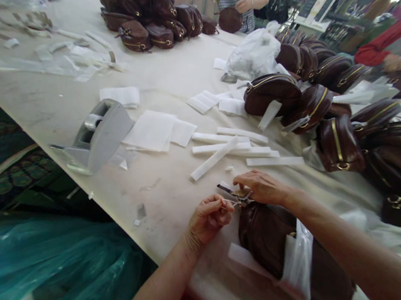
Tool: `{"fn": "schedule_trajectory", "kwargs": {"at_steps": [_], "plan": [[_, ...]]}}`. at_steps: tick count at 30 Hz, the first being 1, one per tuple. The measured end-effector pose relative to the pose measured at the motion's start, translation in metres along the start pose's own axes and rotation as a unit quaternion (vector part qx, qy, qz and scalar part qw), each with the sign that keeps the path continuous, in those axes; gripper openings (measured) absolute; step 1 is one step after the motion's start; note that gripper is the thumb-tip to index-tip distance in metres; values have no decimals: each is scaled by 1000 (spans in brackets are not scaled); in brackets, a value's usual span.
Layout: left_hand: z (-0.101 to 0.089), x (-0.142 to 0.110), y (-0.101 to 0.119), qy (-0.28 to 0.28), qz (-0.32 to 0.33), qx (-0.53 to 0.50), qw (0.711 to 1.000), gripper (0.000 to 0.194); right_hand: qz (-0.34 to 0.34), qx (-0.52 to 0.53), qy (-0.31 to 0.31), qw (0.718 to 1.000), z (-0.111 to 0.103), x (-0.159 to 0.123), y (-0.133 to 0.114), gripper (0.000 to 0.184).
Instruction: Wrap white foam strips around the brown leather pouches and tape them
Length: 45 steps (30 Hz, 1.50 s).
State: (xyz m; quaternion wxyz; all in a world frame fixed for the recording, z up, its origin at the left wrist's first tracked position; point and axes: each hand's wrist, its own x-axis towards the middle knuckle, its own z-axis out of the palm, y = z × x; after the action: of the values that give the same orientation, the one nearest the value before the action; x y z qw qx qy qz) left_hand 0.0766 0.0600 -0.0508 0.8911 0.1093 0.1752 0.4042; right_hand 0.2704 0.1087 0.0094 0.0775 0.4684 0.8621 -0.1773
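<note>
From over here I'd go easy on that string (235, 203) by the bag (263, 232), left hand (211, 219) pinched on it, right hand (260, 187) half-curled alongside, can't tell its hold.

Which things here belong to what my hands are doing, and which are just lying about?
Seemingly in use:
brown bag at the right hand
pale strand in the left hand

Probably just lying about:
teal plastic
crumpled clear plastic
curled scraps
</note>
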Motion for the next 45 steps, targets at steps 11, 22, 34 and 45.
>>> {"fn": "schedule_trajectory", "kwargs": {"at_steps": [11, 22, 34, 45], "plan": [[2, -1, 8, 31, 98, 35, 994, 19, -4, -46, -69, 997, -25, -18, -8, 20], [27, 0, 2, 100, 97, 201, 970, 36, 28, 206, 90, 974, -20, -32, -15, 18], [46, 9, -4, 76, 174, 392, 900, 40, 95, 277, 242, 925, -2, -38, -42, 15], [48, 10, -6, 184, 180, 352, 900, 25, 171, 318, 365, 858, 30, -45, -46, 19]]}}
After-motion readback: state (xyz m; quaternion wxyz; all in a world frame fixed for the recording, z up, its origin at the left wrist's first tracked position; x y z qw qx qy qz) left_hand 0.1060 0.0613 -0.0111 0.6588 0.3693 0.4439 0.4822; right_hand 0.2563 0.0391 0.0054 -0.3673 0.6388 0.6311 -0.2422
